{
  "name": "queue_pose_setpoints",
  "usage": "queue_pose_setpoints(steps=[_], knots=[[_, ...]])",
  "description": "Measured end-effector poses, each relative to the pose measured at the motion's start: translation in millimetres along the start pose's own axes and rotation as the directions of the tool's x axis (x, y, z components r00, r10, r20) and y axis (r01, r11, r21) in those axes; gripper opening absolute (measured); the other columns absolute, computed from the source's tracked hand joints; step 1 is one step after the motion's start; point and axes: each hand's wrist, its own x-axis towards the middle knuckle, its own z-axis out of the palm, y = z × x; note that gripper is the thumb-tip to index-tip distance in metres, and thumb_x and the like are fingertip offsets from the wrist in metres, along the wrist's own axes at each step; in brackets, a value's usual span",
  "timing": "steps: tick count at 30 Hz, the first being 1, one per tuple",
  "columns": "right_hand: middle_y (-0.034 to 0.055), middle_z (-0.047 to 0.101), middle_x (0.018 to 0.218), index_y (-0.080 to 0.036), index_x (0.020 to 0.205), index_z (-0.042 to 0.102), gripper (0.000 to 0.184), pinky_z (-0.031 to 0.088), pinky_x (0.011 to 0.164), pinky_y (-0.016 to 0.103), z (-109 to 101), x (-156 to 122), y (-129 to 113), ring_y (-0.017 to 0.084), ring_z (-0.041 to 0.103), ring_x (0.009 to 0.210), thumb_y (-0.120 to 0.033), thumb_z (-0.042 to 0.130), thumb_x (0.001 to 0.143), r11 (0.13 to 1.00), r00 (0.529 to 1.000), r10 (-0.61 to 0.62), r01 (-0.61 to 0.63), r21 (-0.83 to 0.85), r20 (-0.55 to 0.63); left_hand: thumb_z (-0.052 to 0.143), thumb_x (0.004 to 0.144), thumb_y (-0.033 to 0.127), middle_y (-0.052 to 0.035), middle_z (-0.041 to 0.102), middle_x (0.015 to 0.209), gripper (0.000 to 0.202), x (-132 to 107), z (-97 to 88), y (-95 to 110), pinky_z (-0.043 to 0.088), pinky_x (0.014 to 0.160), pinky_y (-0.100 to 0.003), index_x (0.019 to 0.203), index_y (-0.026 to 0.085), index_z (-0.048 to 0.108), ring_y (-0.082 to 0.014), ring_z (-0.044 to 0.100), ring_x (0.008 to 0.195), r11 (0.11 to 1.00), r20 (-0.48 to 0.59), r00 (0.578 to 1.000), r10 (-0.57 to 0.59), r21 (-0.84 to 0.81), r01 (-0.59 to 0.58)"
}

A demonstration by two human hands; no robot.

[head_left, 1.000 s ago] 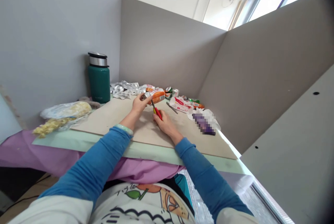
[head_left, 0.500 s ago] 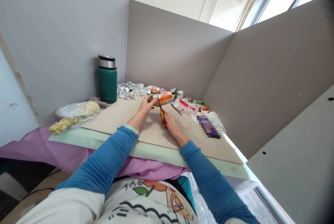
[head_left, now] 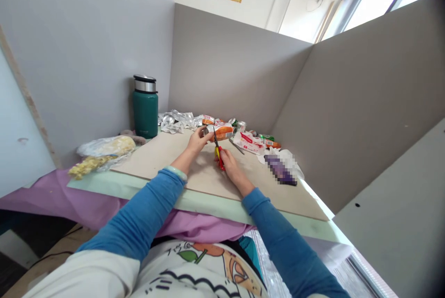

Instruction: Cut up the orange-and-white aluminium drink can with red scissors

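Scissors (head_left: 218,150) stand steeper than a second ago; both hands slightly further right over board (head_left: 149,155). Left hand (head_left: 198,141) clamped on left end of can (head_left: 225,132), sideways above board. Right hand (head_left: 229,163) wrapped on scissor handles, blades pointing away. Forearms converge forward.

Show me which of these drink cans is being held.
The orange-and-white can, gripped by the left hand, with the scissors in the right hand close by. Neither hand touches the other cans lying beyond it.
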Motion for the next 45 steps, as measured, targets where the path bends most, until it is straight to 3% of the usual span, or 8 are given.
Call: queue_pose_setpoints(steps=[4, 10, 19, 25, 28, 32, 38, 45], knots=[[0.008, 0.071, 0.092, -0.026, 0.112, 0.058, 0.068, 0.05, 0.063, 0.039, 0, 2, -4, 0.024, 0.065, 0.073, -0.085, 0.039, 0.085, 0.993, 0.998, 0.058, -0.057, 0.107, -0.006, 0.081, 0.073, 0.048, -0.0087, 0.07, 0.103, 0.064, -2, 0.6, 3, 0.052, 0.069, -0.028, 0.126, 0.017, 0.062, -0.0203, 0.068, 0.09, 1.0, 0.012, 1.0, -0.011, -0.002, 0.011], [0.0026, 0.07, 0.082, -0.026, 0.109, 0.055, 0.056, 0.045, 0.057, 0.034, -4, 7, -2, 0.02, 0.061, 0.064, -0.066, 0.07, 0.073, 0.965, 0.99, 0.141, -0.136, 0.225, -0.009, 0.079, 0.076, 0.044, -0.0083, 0.071, 0.105, 0.06, -7, 2.0, 8, 0.052, 0.074, -0.029, 0.127, 0.016, 0.062, -0.0199, 0.07, 0.089, 1.0, 0.077, 0.997, -0.018, -0.011, 0.019], [0.001, 0.069, 0.077, -0.024, 0.105, 0.056, 0.056, 0.039, 0.05, 0.031, -5, 9, 3, 0.016, 0.054, 0.052, -0.065, 0.075, 0.071, 0.95, 0.985, 0.166, -0.149, 0.275, -0.04, 0.076, 0.076, 0.041, -0.0083, 0.07, 0.109, 0.062, -6, 0.5, 7, 0.052, 0.076, -0.029, 0.131, 0.017, 0.061, -0.0196, 0.07, 0.09, 1.0, 0.136, 0.991, -0.017, -0.017, 0.02], [0.0013, 0.069, 0.075, -0.024, 0.101, 0.057, 0.058, 0.045, 0.054, 0.031, -5, 7, 1, 0.018, 0.06, 0.058, -0.068, 0.077, 0.07, 0.939, 0.987, 0.162, -0.154, 0.309, 0.0, 0.08, 0.076, 0.038, -0.0064, 0.07, 0.1, 0.069, -2, 1.0, -1, 0.053, 0.082, -0.032, 0.138, 0.017, 0.059, -0.02, 0.067, 0.091, 0.994, 0.137, 0.985, 0.104, -0.036, -0.1], [0.0008, 0.07, 0.076, -0.023, 0.097, 0.056, 0.057, 0.045, 0.055, 0.029, -5, 5, -3, 0.017, 0.061, 0.061, -0.064, 0.081, 0.067, 0.928, 0.988, 0.156, -0.152, 0.339, 0.015, 0.083, 0.075, 0.038, -0.0071, 0.07, 0.103, 0.064, 2, 1.9, -5, 0.053, 0.088, -0.033, 0.132, 0.017, 0.064, -0.021, 0.066, 0.096, 0.982, 0.11, 0.977, 0.185, -0.055, -0.18], [0.0013, 0.072, 0.078, -0.022, 0.098, 0.058, 0.053, 0.047, 0.059, 0.028, -6, 4, -7, 0.017, 0.063, 0.065, -0.051, 0.087, 0.064, 0.962, 0.992, 0.124, -0.12, 0.246, 0.002, 0.085, 0.074, 0.035, -0.0077, 0.072, 0.106, 0.058, 4, 1.5, -6, 0.054, 0.089, -0.035, 0.127, 0.019, 0.068, -0.0224, 0.067, 0.097, 0.979, 0.05, 0.977, 0.205, 0.005, -0.206], [0.0022, 0.068, 0.066, -0.021, 0.08, 0.063, 0.036, 0.046, 0.058, 0.029, -5, 0, -13, 0.018, 0.061, 0.061, -0.054, 0.077, 0.078, 0.989, 0.989, 0.142, -0.144, 0.041, 0.045, 0.086, 0.074, 0.035, -0.0073, 0.074, 0.105, 0.057, 2, 0.9, -3, 0.056, 0.085, -0.034, 0.126, 0.02, 0.07, -0.0228, 0.068, 0.096, 0.975, -0.001, 0.978, 0.21, 0.077, -0.21], [-0.0008, 0.057, 0.06, -0.022, 0.083, 0.064, 0.042, 0.038, 0.05, 0.029, -4, -9, -21, 0.015, 0.049, 0.051, -0.062, 0.058, 0.092, 0.991, 0.988, 0.123, -0.128, 0.041, 0.092, 0.079, 0.078, 0.037, -0.005, 0.069, 0.091, 0.062, -1, 0.9, -2, 0.053, 0.074, -0.029, 0.132, 0.014, 0.061, -0.0188, 0.068, 0.085, 0.99, 0.177, 0.975, 0.132, 0.019, -0.137]])
